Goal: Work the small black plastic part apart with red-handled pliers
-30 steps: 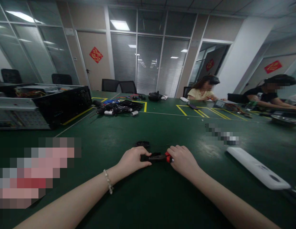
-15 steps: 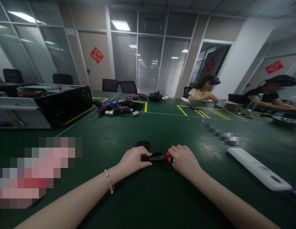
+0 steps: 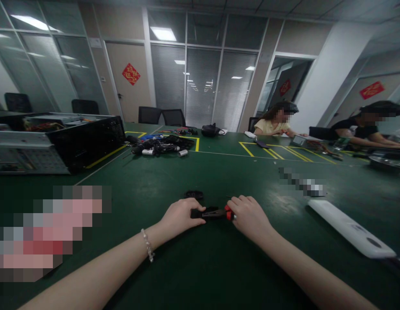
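My left hand (image 3: 182,214) pinches a small black part (image 3: 196,213) between thumb and fingers, low over the green table. Wrapped round the red grips of a pair of needle-nose pliers (image 3: 215,213) is my right hand (image 3: 248,215). The pliers' dark jaws point left and reach the black part; whether they clamp it I cannot tell. Just beyond my left fingers lies another small black piece (image 3: 194,195), apart from both hands.
An opened computer case (image 3: 87,144) stands at the left, with a heap of black cables and parts (image 3: 161,145) beside it. On the right lies a white power strip (image 3: 351,228). Two people sit at the far right side of the green table (image 3: 200,267).
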{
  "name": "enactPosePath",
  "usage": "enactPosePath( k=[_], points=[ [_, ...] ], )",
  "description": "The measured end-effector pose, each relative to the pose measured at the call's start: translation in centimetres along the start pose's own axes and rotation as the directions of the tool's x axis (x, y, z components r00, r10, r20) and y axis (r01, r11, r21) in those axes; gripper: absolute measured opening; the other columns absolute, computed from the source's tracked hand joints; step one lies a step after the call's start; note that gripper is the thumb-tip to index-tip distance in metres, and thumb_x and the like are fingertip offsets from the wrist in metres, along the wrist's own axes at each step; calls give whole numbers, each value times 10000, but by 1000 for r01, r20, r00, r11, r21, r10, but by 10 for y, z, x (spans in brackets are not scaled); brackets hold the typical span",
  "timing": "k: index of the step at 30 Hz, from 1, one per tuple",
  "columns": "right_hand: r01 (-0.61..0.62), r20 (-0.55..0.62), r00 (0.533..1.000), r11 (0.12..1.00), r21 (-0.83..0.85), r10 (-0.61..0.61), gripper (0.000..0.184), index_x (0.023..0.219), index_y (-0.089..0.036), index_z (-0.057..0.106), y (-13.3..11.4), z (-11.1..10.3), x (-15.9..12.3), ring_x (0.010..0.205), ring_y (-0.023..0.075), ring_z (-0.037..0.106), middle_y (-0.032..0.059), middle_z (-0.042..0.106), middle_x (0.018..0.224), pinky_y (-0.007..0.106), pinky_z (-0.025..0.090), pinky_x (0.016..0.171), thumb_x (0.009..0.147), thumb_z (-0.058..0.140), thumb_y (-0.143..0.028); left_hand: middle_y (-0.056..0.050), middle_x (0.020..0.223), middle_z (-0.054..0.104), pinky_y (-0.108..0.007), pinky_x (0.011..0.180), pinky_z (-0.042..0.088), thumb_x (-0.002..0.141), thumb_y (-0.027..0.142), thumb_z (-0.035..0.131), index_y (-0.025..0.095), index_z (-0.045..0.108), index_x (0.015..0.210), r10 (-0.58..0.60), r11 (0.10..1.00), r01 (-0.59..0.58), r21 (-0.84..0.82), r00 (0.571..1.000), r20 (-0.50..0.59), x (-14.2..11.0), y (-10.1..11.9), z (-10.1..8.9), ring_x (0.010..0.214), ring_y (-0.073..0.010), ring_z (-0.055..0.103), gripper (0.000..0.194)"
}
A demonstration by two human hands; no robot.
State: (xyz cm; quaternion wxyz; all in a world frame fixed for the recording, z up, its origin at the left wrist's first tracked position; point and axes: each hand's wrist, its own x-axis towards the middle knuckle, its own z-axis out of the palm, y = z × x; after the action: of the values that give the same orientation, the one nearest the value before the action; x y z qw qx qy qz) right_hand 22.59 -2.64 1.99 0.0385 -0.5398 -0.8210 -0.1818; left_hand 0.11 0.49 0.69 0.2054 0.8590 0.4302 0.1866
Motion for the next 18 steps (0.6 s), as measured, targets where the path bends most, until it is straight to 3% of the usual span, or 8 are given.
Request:
enactPosePath(
  k=[18],
  points=[
    [-13, 44, 999, 999, 33, 12, 251, 898, -187, 576, 1, 0, 1, 813, 192, 514, 46, 598, 904, 318, 356, 697, 654, 528, -151, 14, 1026, 572, -288, 713, 410, 696, 402, 595, 266, 579, 1006, 6, 1000, -6, -10, 1000, 24, 0, 5, -4, 868, -185, 526, 340]
  ],
)
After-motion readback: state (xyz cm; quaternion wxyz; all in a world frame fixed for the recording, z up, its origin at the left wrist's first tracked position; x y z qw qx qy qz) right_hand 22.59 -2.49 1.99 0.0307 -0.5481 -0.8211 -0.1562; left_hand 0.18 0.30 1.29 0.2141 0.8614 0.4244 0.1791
